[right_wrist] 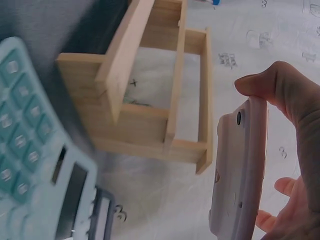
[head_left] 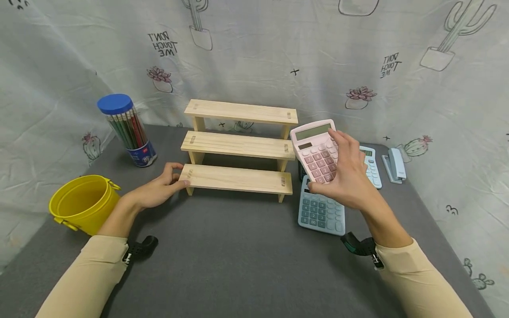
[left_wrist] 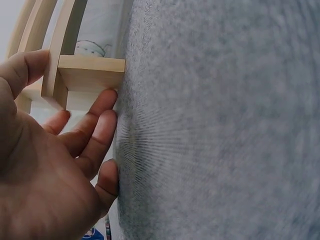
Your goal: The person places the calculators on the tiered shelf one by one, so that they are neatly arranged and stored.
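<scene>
A three-step wooden shelf (head_left: 236, 143) stands on the grey cloth. My left hand (head_left: 157, 191) holds the left end of its lowest board, thumb on top; in the left wrist view the other fingers (left_wrist: 102, 127) curl beside the leg and under the board. Right of the shelf, my right hand (head_left: 347, 174) grips a pink calculator (head_left: 314, 143) by its edges, raised and tilted with the screen upward. Directly below it lies a blue-green calculator (head_left: 322, 216), its upper part covered by the pink one and my hand. The right wrist view shows the pink calculator's side edge (right_wrist: 255, 165).
A light blue calculator (head_left: 371, 168) lies partly behind my right hand, with a white-and-blue stapler (head_left: 395, 165) farther right. On the left are a yellow bucket (head_left: 89, 207) and a blue-lidded tub of pencils (head_left: 129, 130). A patterned curtain (head_left: 254, 57) hangs behind.
</scene>
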### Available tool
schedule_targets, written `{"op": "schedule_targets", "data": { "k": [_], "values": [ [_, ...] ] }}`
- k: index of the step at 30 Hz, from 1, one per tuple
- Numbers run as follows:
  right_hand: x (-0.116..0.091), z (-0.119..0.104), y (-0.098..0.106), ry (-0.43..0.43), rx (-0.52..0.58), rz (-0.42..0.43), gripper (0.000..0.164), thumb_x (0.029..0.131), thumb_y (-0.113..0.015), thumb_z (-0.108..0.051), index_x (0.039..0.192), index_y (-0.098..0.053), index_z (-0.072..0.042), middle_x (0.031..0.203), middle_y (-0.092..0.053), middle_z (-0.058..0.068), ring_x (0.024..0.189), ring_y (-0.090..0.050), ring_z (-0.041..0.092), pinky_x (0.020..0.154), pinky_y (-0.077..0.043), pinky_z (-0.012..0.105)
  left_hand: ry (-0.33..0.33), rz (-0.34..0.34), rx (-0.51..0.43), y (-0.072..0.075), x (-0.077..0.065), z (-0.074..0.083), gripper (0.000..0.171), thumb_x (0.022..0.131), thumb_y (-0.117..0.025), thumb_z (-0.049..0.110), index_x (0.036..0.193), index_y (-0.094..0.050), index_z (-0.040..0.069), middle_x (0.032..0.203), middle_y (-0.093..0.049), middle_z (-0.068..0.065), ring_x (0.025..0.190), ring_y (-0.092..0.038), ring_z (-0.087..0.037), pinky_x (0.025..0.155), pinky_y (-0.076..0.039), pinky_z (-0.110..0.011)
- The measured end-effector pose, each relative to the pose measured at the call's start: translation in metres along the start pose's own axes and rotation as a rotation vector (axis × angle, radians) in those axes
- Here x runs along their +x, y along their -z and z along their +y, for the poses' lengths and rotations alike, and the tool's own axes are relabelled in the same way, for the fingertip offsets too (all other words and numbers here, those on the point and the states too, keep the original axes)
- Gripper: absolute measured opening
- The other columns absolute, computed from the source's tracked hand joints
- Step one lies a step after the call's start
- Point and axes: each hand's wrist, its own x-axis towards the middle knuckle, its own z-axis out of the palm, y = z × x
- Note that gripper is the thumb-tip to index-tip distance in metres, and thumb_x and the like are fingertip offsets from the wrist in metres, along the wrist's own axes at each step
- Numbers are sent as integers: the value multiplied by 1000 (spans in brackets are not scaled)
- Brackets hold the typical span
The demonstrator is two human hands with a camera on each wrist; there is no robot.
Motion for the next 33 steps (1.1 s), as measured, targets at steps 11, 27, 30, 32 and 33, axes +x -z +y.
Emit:
{"op": "schedule_targets", "data": {
  "k": [11,27,30,32,33],
  "values": [
    [33,-30,-17,36,9,-9,118,54,-85,-33,147,-12,-38,149,-12,2,118,-26,34,88,-24,53,19,7,-7,1,-4,5,72,96,-43,53,140,-2,14,139,-35,-24,126,-35,-36,101,-25,-56],
    [79,-61,-37,48,1,-19,118,55,-83,-40,146,-9,-42,149,-12,1,120,-24,34,90,-22,54,-45,100,81,-2,0,2,52,100,-41,43,131,-16,9,124,-46,-23,111,-50,-33,87,-37,-44],
    [88,-68,-41,53,-8,-16,117,55,-83,-41,146,-9,-43,149,-13,1,119,-25,34,90,-22,52,-61,132,117,-1,3,0,50,100,-42,43,129,-19,10,118,-50,-22,103,-53,-32,81,-40,-41],
    [94,-72,-44,54,-15,-18,116,56,-82,-42,146,-10,-42,149,-13,2,119,-25,34,91,-22,52,-63,138,128,-1,5,-2,50,99,-42,45,129,-20,11,116,-51,-21,101,-53,-31,80,-40,-41],
    [96,-74,-45,53,-17,-21,115,56,-82,-42,146,-10,-42,149,-13,3,120,-25,34,91,-22,53,-57,140,129,-1,6,-2,50,98,-42,46,129,-21,13,116,-51,-19,100,-53,-30,80,-40,-41]
  ]
}}
